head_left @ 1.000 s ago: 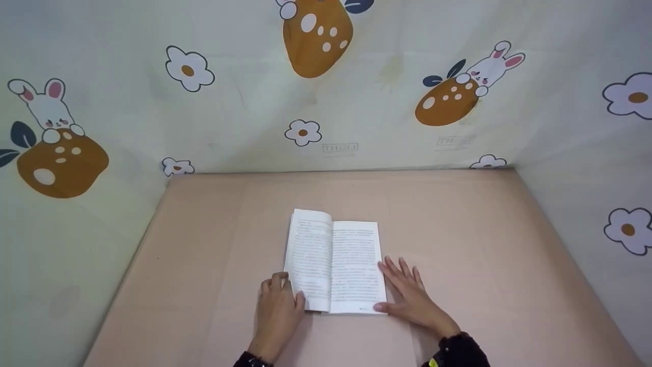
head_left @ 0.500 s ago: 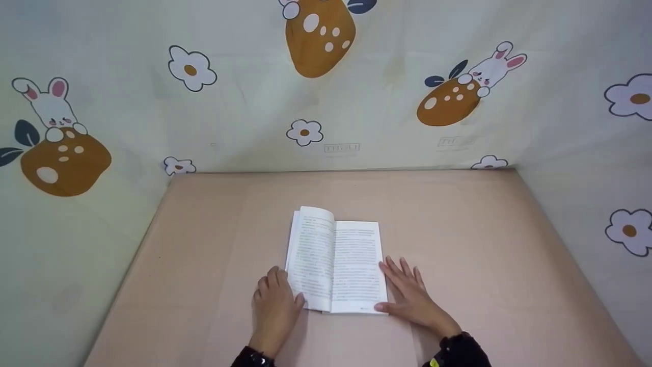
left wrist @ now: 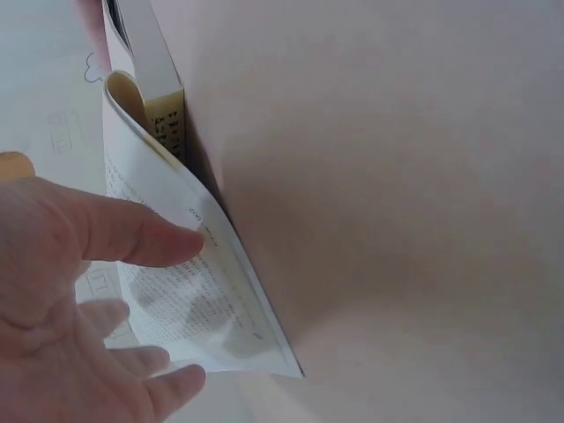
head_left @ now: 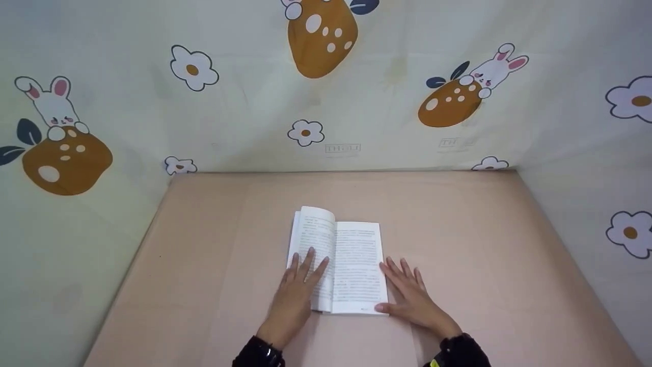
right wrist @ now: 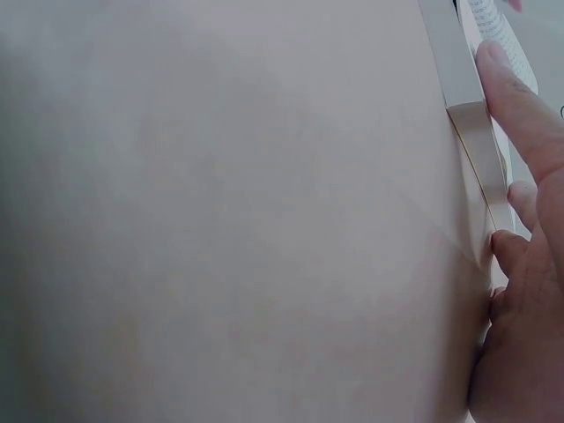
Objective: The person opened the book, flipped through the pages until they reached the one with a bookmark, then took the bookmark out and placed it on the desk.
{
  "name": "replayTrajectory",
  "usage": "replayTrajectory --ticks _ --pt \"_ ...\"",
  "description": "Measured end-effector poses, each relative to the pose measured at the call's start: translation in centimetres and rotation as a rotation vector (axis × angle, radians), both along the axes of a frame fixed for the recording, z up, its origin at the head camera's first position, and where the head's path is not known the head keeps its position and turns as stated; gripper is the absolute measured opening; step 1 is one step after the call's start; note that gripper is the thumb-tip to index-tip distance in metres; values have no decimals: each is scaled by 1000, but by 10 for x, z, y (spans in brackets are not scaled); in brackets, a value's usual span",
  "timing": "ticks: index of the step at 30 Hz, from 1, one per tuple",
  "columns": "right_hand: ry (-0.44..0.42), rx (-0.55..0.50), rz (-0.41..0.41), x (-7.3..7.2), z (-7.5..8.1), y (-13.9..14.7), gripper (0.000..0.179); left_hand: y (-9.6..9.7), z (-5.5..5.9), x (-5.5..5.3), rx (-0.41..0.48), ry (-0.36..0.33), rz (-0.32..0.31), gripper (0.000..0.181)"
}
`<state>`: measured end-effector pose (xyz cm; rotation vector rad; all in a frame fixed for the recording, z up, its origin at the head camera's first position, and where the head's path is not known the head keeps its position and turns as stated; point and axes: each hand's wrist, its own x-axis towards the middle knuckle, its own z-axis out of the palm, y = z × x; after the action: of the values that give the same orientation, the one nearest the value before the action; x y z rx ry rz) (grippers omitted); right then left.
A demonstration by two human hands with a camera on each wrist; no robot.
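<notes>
An open paperback book [head_left: 359, 265] lies on the table in the head view, its left pages arching up near the spine. My left hand [head_left: 294, 300] is over the lower part of the left page, fingers spread and pointing up the page. In the left wrist view the thumb and fingers of that left hand [left wrist: 70, 291] extend over the printed left page [left wrist: 189, 282]. My right hand [head_left: 417, 303] rests at the book's lower right edge, thumb on the page corner. From the right wrist view, the thumb of the right hand [right wrist: 538, 247] lies along the page block [right wrist: 471, 132].
The table [head_left: 204, 244] has a plain pinkish-beige cover. Behind it and at both sides rise cloth walls [head_left: 244, 117] printed with rabbits, flowers and brown fruit. Dark sleeves [head_left: 461, 350] cover both wrists.
A page lifted on the left side of the book. My left hand then moved from the book's left edge onto the left page, its fingers spreading. The right hand stayed in place.
</notes>
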<state>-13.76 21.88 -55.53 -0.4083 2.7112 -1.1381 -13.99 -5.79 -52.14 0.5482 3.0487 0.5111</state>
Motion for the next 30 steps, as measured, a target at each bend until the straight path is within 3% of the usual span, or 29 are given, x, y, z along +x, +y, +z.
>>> replayTrajectory --ticks 5,10,19,25,30 --pt "-1 0 -1 0 0 0 89 2 1 -2 -32 28 -133 93" --pt "0 4 8 1 0 1 89 6 2 -1 -73 5 -197 85" --pt "8 0 4 0 -2 0 89 16 4 2 -104 -22 -155 70" --pt "17 3 -6 0 -1 0 89 20 6 1 -92 -5 -124 50" --pt "45 -4 1 1 -2 1 88 23 5 2 -86 0 -115 63"
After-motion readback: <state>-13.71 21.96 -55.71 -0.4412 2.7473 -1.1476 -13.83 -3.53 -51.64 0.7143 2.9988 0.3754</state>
